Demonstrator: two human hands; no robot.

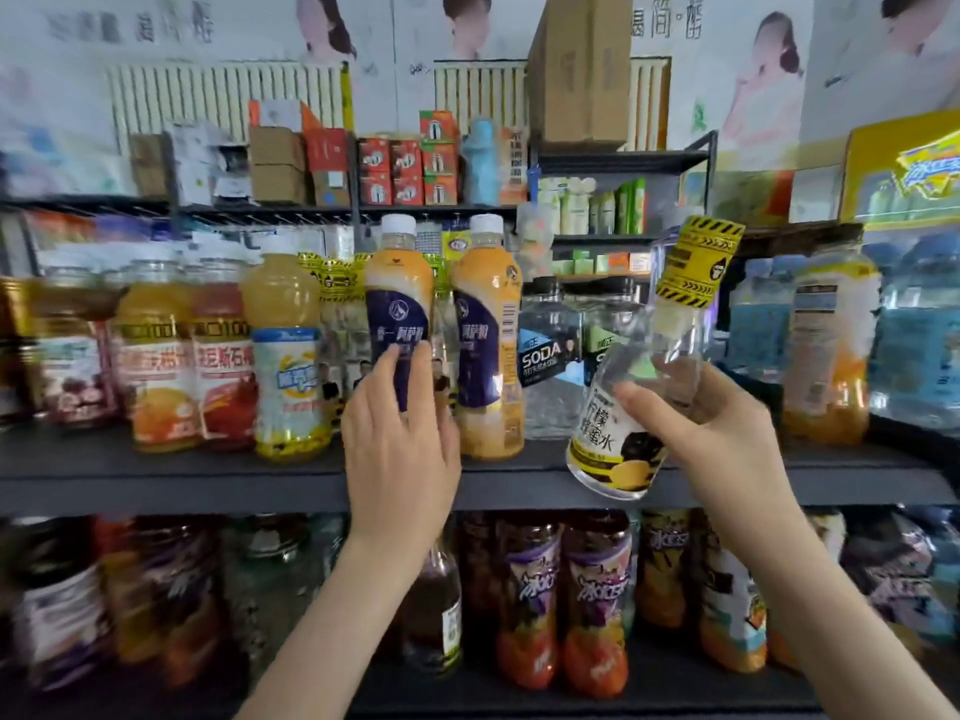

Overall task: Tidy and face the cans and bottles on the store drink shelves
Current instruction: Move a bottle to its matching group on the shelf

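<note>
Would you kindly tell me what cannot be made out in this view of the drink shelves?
Head view.
Base of orange-and-purple bottle: behind left hand.
Label of lemon water bottle: partly under right hand.
Labels of far-left bottles: blurred.
Rightmost blue water bottle: cut by frame edge.

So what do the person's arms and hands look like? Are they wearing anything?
The left arm and right arm are bare, with no sleeves in view. The left hand and right hand wear no gloves, and I can see no rings, watch or bracelet.
</note>
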